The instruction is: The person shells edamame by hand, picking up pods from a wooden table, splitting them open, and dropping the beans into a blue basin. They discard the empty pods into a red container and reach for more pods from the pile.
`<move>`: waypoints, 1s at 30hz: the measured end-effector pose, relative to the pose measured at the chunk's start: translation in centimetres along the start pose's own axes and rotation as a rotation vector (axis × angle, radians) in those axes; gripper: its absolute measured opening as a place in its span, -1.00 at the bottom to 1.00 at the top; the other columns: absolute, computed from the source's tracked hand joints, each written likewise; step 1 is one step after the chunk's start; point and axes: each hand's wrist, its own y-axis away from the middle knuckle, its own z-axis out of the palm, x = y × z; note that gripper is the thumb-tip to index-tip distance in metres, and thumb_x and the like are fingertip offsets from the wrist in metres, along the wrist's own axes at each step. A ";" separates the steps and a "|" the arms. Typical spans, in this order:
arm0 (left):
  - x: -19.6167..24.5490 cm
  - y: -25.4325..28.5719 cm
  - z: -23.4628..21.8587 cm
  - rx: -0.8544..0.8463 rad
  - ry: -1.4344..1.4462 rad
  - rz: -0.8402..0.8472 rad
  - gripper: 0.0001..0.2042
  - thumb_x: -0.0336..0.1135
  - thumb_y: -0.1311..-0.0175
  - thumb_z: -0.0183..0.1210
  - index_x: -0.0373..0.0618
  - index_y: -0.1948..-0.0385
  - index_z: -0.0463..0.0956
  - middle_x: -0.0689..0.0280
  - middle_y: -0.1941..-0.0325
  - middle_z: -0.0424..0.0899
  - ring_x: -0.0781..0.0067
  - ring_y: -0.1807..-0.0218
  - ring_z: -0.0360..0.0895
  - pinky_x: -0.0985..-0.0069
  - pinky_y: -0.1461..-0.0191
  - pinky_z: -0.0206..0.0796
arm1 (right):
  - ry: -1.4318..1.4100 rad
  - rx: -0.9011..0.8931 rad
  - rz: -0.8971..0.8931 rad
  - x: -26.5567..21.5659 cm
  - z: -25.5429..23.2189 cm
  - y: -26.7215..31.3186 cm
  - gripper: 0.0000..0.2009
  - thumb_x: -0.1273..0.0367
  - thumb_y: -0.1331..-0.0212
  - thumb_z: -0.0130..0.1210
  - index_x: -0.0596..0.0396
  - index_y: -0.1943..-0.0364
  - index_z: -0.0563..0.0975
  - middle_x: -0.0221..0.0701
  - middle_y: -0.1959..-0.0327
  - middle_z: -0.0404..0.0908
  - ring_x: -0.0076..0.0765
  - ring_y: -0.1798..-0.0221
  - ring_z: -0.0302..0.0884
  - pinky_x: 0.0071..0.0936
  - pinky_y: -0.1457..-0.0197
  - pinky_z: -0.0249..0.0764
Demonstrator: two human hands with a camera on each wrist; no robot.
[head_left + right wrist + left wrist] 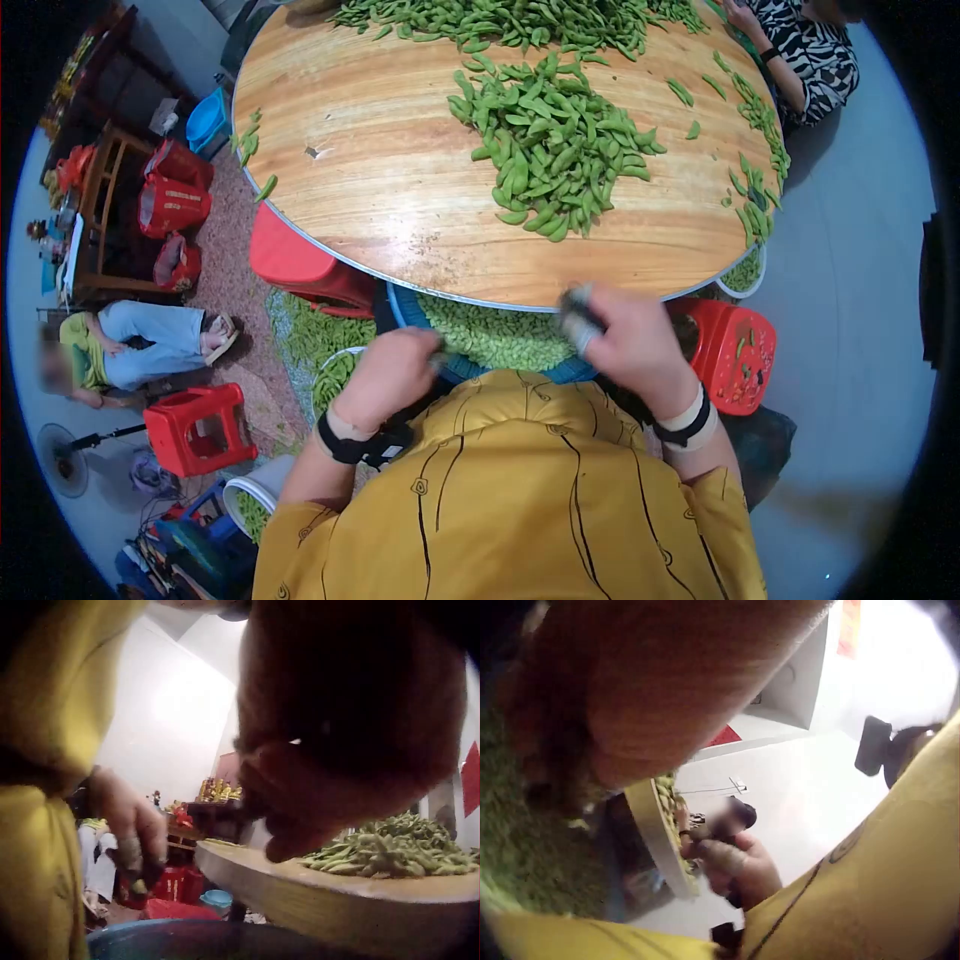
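Shelled green soybeans [500, 345] fill a blue basin [403, 308] under the table's near edge, against the person's lap. My left hand [388, 372] hovers at the basin's left side, fingers pointing down. In the right wrist view a small green thing [139, 886], perhaps a bean or pod, shows at the left fingertips. My right hand [635, 340] is blurred at the basin's right side, by the table rim, its fingers bent and dark at the tips; I cannot tell whether it holds anything. A heap of green soybean pods [560, 150] lies on the round wooden table [380, 180].
More pods [520, 22] cover the table's far side. Red stools [735, 355] flank the basin. A bucket of pods [250, 495] stands at left, with loose pods [315, 335] on the floor. One person [130, 340] sits at left, another [800, 60] at far right.
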 end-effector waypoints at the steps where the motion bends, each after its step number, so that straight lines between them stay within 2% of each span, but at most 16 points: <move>1: -0.6 0.9 -0.1 0.018 -0.142 -0.168 -0.85 -0.37 -0.05 0.18 -0.21 0.37 0.49 0.05 0.40 0.55 -0.07 0.34 0.49 0.15 0.27 0.33 | 0.001 -0.002 0.000 0.0 -0.4 -0.9 -0.81 0.36 -0.02 0.16 0.15 0.30 0.51 -0.17 0.49 0.55 0.01 0.41 0.53 -0.21 0.37 0.44; 3: -1.1 2.0 -1.2 0.104 -0.289 -0.198 -0.77 -0.40 0.03 0.21 -0.25 0.32 0.48 0.04 0.38 0.50 -0.10 0.28 0.49 0.14 0.23 0.35 | 0.175 0.285 0.139 0.2 -1.2 -3.1 -0.81 0.33 -0.03 0.16 0.15 0.34 0.50 -0.15 0.52 0.54 0.01 0.42 0.54 -0.17 0.35 0.44; 4: -1.2 2.2 -1.6 0.123 -0.229 -0.165 -0.79 -0.38 0.00 0.21 -0.24 0.32 0.48 0.04 0.38 0.49 -0.08 0.27 0.49 0.15 0.23 0.35 | 0.176 0.285 0.137 0.6 -1.4 -4.1 -0.81 0.33 -0.03 0.16 0.15 0.34 0.50 -0.15 0.52 0.54 0.01 0.42 0.54 -0.17 0.35 0.44; 6: -0.8 2.1 -2.5 0.145 -0.169 -0.133 -0.80 -0.37 -0.03 0.20 -0.23 0.32 0.48 0.05 0.39 0.48 -0.06 0.27 0.49 0.16 0.23 0.35 | 0.470 0.204 0.212 1.8 -1.2 -5.5 -0.82 0.33 -0.01 0.17 0.15 0.40 0.48 -0.13 0.53 0.54 0.02 0.44 0.53 -0.14 0.37 0.43; 9: 1.5 0.5 -3.8 0.100 0.037 -0.043 -0.83 -0.35 -0.11 0.15 -0.21 0.30 0.49 0.07 0.39 0.50 -0.04 0.28 0.48 0.21 0.23 0.36 | 0.547 0.260 0.175 3.0 -1.0 -5.8 -0.82 0.34 0.02 0.20 0.14 0.48 0.46 -0.12 0.55 0.53 0.04 0.47 0.52 -0.13 0.41 0.42; 11: 2.9 -1.4 -4.0 0.004 0.221 0.170 -0.82 -0.34 -0.18 0.10 -0.19 0.24 0.52 0.08 0.38 0.52 -0.05 0.29 0.46 0.29 0.22 0.38 | 0.495 0.329 0.153 2.0 -1.4 -4.9 -0.83 0.35 0.02 0.19 0.14 0.49 0.46 -0.13 0.57 0.52 0.04 0.49 0.50 -0.16 0.43 0.41; 13: 3.8 -3.5 -2.8 0.062 0.378 0.330 -0.79 -0.33 -0.25 0.05 -0.21 0.17 0.53 0.15 0.39 0.54 0.14 0.37 0.51 0.40 0.27 0.37 | 0.442 0.397 0.135 0.9 -1.7 -3.5 -0.84 0.37 0.02 0.19 0.15 0.51 0.47 -0.15 0.59 0.51 0.04 0.52 0.48 -0.20 0.45 0.41; 15: 5.7 -5.5 -1.6 0.044 0.682 0.287 -0.77 -0.30 -0.34 -0.01 -0.21 0.13 0.52 0.29 0.40 0.55 0.47 0.42 0.52 0.54 0.35 0.33 | 0.069 0.360 0.231 -0.2 -1.4 -1.8 -0.87 0.39 0.00 0.17 0.17 0.46 0.51 -0.19 0.62 0.50 -0.03 0.56 0.46 -0.30 0.46 0.39; 16: 6.7 -6.4 -1.5 0.049 0.686 0.289 -0.77 -0.30 -0.34 -0.01 -0.21 0.13 0.52 0.29 0.40 0.55 0.47 0.42 0.52 0.54 0.35 0.33 | -0.070 0.408 0.200 -0.6 -0.6 -1.1 -0.88 0.41 -0.02 0.16 0.17 0.40 0.54 -0.21 0.61 0.51 -0.11 0.56 0.47 -0.40 0.45 0.39; 18: 8.7 -7.3 -1.8 -0.134 1.161 -0.050 -0.75 -0.29 -0.39 -0.05 -0.21 0.10 0.52 0.42 0.37 0.55 0.70 0.43 0.45 0.70 0.38 0.27 | -0.127 0.372 0.147 -1.8 0.0 0.4 -0.85 0.42 -0.02 0.18 0.16 0.33 0.55 -0.21 0.54 0.55 -0.14 0.50 0.53 -0.42 0.39 0.44; 21: 9.0 -7.8 -0.3 -0.077 1.320 0.008 -0.77 -0.32 -0.38 -0.05 -0.19 0.09 0.52 0.44 0.31 0.56 0.71 0.44 0.43 0.75 0.38 0.25 | -0.011 0.315 0.006 -1.6 0.8 1.9 -0.83 0.42 -0.02 0.15 0.16 0.28 0.53 -0.18 0.45 0.56 -0.06 0.39 0.57 -0.35 0.31 0.47; 22: 8.9 -7.8 0.3 -0.024 1.284 0.080 -0.79 -0.34 -0.37 -0.03 -0.19 0.11 0.53 0.43 0.30 0.57 0.72 0.45 0.40 0.76 0.39 0.25 | -0.031 0.276 0.027 -1.5 0.6 2.2 -0.82 0.42 -0.02 0.15 0.17 0.27 0.52 -0.17 0.45 0.56 -0.05 0.38 0.57 -0.36 0.30 0.47; 25: 9.1 -7.0 1.0 0.083 1.341 0.103 -0.80 -0.35 -0.36 -0.02 -0.19 0.13 0.52 0.43 0.30 0.57 0.72 0.45 0.44 0.75 0.42 0.25 | -0.145 0.228 0.099 -2.1 0.2 2.7 -0.81 0.44 -0.03 0.13 0.18 0.25 0.51 -0.16 0.44 0.57 -0.04 0.38 0.57 -0.38 0.29 0.47; 26: 9.2 -6.6 0.7 0.087 1.340 0.104 -0.80 -0.35 -0.36 -0.02 -0.19 0.13 0.52 0.43 0.30 0.57 0.72 0.45 0.44 0.75 0.42 0.25 | -0.238 0.219 0.151 -2.5 0.0 2.8 -0.81 0.45 -0.03 0.12 0.19 0.24 0.51 -0.15 0.44 0.57 -0.05 0.37 0.58 -0.39 0.28 0.47; 28: 9.1 -5.7 -0.1 0.058 1.375 -0.013 -0.82 -0.37 -0.35 -0.02 -0.19 0.16 0.51 0.42 0.31 0.59 0.68 0.45 0.53 0.74 0.45 0.29 | -0.229 0.199 0.122 -2.9 -0.1 3.0 -0.82 0.45 -0.04 0.11 0.20 0.24 0.51 -0.15 0.43 0.58 -0.07 0.37 0.58 -0.40 0.27 0.47; 30: 9.0 -5.3 0.1 0.067 1.350 -0.009 -0.83 -0.37 -0.34 -0.02 -0.19 0.17 0.51 0.41 0.31 0.60 0.64 0.45 0.56 0.73 0.47 0.31 | -0.218 0.179 0.095 -3.1 0.1 3.3 -0.82 0.46 -0.05 0.10 0.20 0.24 0.50 -0.15 0.43 0.58 -0.09 0.37 0.58 -0.41 0.27 0.47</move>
